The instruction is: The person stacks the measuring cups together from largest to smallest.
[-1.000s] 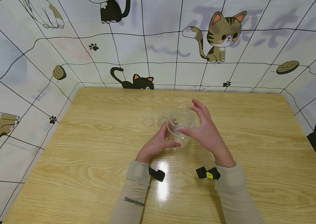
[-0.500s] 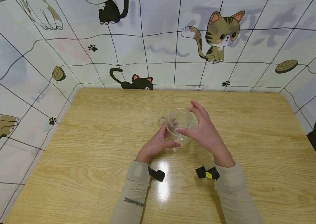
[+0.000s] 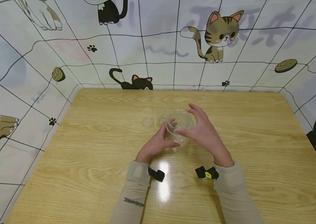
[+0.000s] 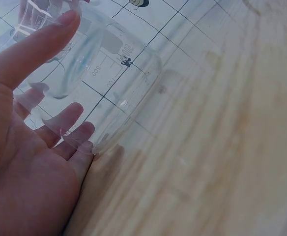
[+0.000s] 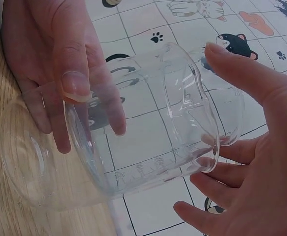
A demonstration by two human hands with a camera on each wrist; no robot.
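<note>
A clear glass cup with a looped handle and measuring marks (image 3: 179, 120) is tilted, its lower end apparently inside a larger clear glass beaker (image 4: 126, 86). The beaker carries printed graduations. My left hand (image 3: 156, 144) holds the beaker near the table, thumb on the near side and fingers round the far side. Higher up, my right hand (image 3: 206, 133) grips the upper cup by its rim, thumb at the front and fingers behind. How deep the cup sits is hard to tell through the glass.
Left of the glasses, a faint transparent shape (image 3: 147, 122) shows on the wooden table (image 3: 90, 149); its kind cannot be told. A cat-printed cloth (image 3: 160, 53) rises behind the table and along its sides.
My right hand and the upper cup have shifted slightly left and lower. The left hand keeps its hold on the beaker almost unmoved.
</note>
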